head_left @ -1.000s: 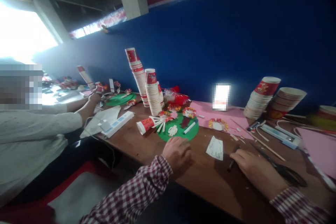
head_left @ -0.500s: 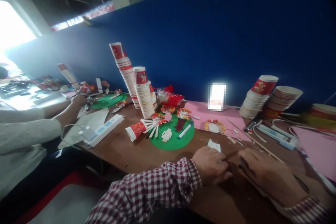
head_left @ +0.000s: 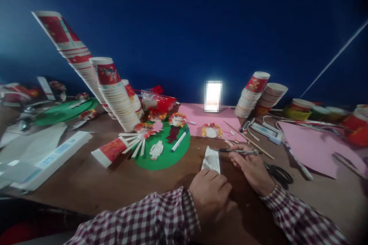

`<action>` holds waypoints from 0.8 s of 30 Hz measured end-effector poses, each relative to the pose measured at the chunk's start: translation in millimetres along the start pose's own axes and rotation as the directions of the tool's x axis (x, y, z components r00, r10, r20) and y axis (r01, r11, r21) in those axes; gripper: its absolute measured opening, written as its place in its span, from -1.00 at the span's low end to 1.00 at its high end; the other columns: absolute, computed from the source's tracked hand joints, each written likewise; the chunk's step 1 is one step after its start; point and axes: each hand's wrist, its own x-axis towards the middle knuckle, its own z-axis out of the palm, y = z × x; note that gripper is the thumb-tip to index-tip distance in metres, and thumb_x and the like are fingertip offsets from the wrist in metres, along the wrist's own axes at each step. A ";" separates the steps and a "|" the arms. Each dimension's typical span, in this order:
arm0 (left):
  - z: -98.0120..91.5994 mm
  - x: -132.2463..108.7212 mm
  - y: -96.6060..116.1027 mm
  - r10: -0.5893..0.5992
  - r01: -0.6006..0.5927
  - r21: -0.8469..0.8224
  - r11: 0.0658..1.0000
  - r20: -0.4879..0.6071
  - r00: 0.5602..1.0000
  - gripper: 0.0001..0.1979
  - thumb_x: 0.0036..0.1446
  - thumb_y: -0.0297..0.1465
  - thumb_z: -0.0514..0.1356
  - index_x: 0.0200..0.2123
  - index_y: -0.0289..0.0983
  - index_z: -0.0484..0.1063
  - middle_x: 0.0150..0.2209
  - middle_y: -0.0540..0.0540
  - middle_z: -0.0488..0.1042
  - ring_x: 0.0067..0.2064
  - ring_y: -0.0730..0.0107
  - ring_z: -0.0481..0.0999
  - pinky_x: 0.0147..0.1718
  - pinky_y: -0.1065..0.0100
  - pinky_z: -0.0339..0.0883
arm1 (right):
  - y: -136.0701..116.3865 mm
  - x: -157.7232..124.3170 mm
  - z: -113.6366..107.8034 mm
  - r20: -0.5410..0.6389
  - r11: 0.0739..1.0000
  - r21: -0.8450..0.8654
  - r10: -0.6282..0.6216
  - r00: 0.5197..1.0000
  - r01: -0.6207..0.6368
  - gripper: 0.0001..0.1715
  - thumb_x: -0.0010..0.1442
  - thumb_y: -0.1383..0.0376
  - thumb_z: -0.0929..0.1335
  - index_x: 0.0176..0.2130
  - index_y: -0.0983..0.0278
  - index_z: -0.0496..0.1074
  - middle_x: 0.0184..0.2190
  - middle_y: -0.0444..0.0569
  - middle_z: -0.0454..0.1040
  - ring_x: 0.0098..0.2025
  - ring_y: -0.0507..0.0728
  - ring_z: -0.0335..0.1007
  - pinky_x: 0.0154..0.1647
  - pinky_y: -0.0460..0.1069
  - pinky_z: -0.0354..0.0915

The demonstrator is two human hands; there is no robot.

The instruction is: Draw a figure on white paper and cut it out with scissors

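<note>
My left hand is curled over the lower end of a small white piece of paper, with its fingers closed on it. Faint marks show on the paper, and its upper part sticks out beyond my knuckles. In my right hand is a slim dark pen, pinched and lying almost level, its tip pointing left at the paper's upper edge. Black-handled scissors lie beside my right wrist. Left of the paper, a green round sheet bears a white paper cutout and a marker.
Tall stacks of paper cups lean at left; shorter cup stacks stand at right. A bright phone screen is propped on pink paper. A tipped cup with cut strips lies at left. A wooden stick crosses the table.
The view has swung right and the co-worker's arm is largely gone. My right hand now shows a pen in its fingers. More of the white paper shows beyond my left hand.
</note>
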 end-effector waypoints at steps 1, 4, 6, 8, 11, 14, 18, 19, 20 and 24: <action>-0.5 0.0 1.4 -0.022 0.022 -0.021 1.000 0.014 1.000 -0.65 0.15 -0.15 -0.04 -0.16 -0.29 0.29 -0.26 -0.12 0.37 -0.21 0.29 0.33 -0.22 0.22 0.19 | 1.5 0.7 -0.3 -0.022 1.000 0.000 0.001 1.000 -0.001 -0.72 0.05 0.13 0.36 -0.30 0.26 0.31 -0.58 -0.20 0.30 -0.55 -0.01 0.23 -0.56 -0.12 0.18; -1.1 0.4 3.5 -0.080 0.083 -0.055 0.995 0.043 0.996 -0.59 0.11 -0.10 -0.01 -0.13 -0.30 0.27 -0.19 -0.14 0.37 -0.16 0.25 0.32 -0.15 0.19 0.19 | 1.0 2.2 -1.1 -0.042 0.997 0.079 0.007 0.999 -0.003 -0.77 0.07 0.16 0.35 -0.39 0.24 0.25 -0.66 -0.28 0.18 -0.62 -0.07 0.10 -0.63 -0.16 0.08; -0.8 0.5 3.2 -0.120 0.122 -0.048 0.991 0.048 0.992 -0.55 0.08 -0.07 0.02 -0.13 -0.31 0.28 -0.16 -0.15 0.36 -0.12 0.21 0.31 -0.10 0.17 0.18 | -1.3 2.7 -0.5 0.005 0.991 0.127 0.036 0.999 -0.037 -0.78 0.11 0.15 0.31 -0.37 0.25 0.26 -0.64 -0.25 0.22 -0.62 -0.07 0.12 -0.63 -0.17 0.09; -0.1 0.3 1.9 -0.159 0.161 -0.029 0.987 0.051 0.986 -0.52 0.05 -0.05 0.04 -0.13 -0.32 0.28 -0.14 -0.16 0.36 -0.09 0.18 0.30 -0.06 0.15 0.17 | -3.3 3.1 0.7 0.060 0.991 0.103 0.079 0.995 -0.085 -0.74 0.14 0.12 0.28 -0.29 0.27 0.31 -0.58 -0.17 0.34 -0.57 -0.04 0.22 -0.59 -0.15 0.17; 0.8 -0.4 -1.2 -0.192 0.192 -0.002 0.981 0.035 0.981 -0.45 0.05 -0.01 0.02 -0.08 -0.36 0.26 -0.09 -0.20 0.35 -0.05 0.14 0.28 -0.02 0.12 0.14 | -5.6 4.3 2.1 0.076 0.996 -0.010 0.084 0.994 -0.083 -0.66 0.13 0.09 0.26 -0.22 0.31 0.34 -0.48 -0.06 0.43 -0.48 0.03 0.33 -0.51 -0.09 0.28; 0.9 -0.5 -5.1 -0.208 0.208 0.009 0.978 0.007 0.978 -0.41 0.07 0.00 -0.02 -0.05 -0.39 0.25 -0.04 -0.23 0.33 -0.02 0.12 0.25 0.02 0.11 0.11 | -9.1 5.9 1.9 0.068 0.972 -0.230 -0.031 0.997 0.046 -0.74 0.10 0.16 0.29 -0.25 0.27 0.35 -0.44 -0.07 0.43 -0.41 0.08 0.36 -0.42 -0.05 0.31; 0.3 1.7 -9.7 -0.244 0.244 0.007 0.970 0.016 0.970 -0.42 0.09 -0.02 -0.04 -0.04 -0.39 0.26 -0.06 -0.23 0.34 -0.03 0.13 0.26 0.02 0.11 0.11 | -14.7 6.5 1.1 0.123 0.871 -0.457 -0.135 0.983 0.177 -0.86 0.11 0.22 0.27 -0.32 0.23 0.35 -0.47 -0.11 0.44 -0.43 0.07 0.37 -0.38 -0.05 0.29; 0.0 2.5 -10.4 -0.253 0.253 0.005 0.967 0.021 0.967 -0.43 0.09 -0.02 -0.03 -0.05 -0.38 0.27 -0.07 -0.23 0.34 -0.04 0.12 0.27 0.02 0.10 0.11 | -15.7 6.6 1.2 0.129 0.870 -0.467 -0.115 0.985 0.162 -0.85 0.12 0.21 0.26 -0.33 0.24 0.34 -0.49 -0.12 0.44 -0.47 0.06 0.36 -0.41 -0.06 0.28; -0.4 3.3 -10.8 -0.262 0.262 0.003 0.965 0.028 0.965 -0.43 0.08 -0.02 -0.02 -0.06 -0.38 0.28 -0.07 -0.23 0.34 -0.04 0.12 0.27 0.02 0.10 0.11 | -16.5 6.8 1.5 0.128 0.877 -0.459 -0.088 0.988 0.138 -0.84 0.14 0.21 0.24 -0.34 0.24 0.33 -0.52 -0.13 0.44 -0.50 0.05 0.36 -0.45 -0.08 0.27; -2.2 5.7 -10.3 -0.294 0.294 0.006 0.956 0.070 0.953 -0.46 0.05 -0.03 0.03 -0.09 -0.36 0.31 -0.09 -0.20 0.36 -0.03 0.15 0.27 0.04 0.10 0.08 | -17.3 8.6 4.6 0.120 0.883 -0.463 -0.027 0.992 0.080 -0.82 0.16 0.20 0.22 -0.36 0.25 0.31 -0.57 -0.15 0.43 -0.54 0.04 0.35 -0.51 -0.10 0.23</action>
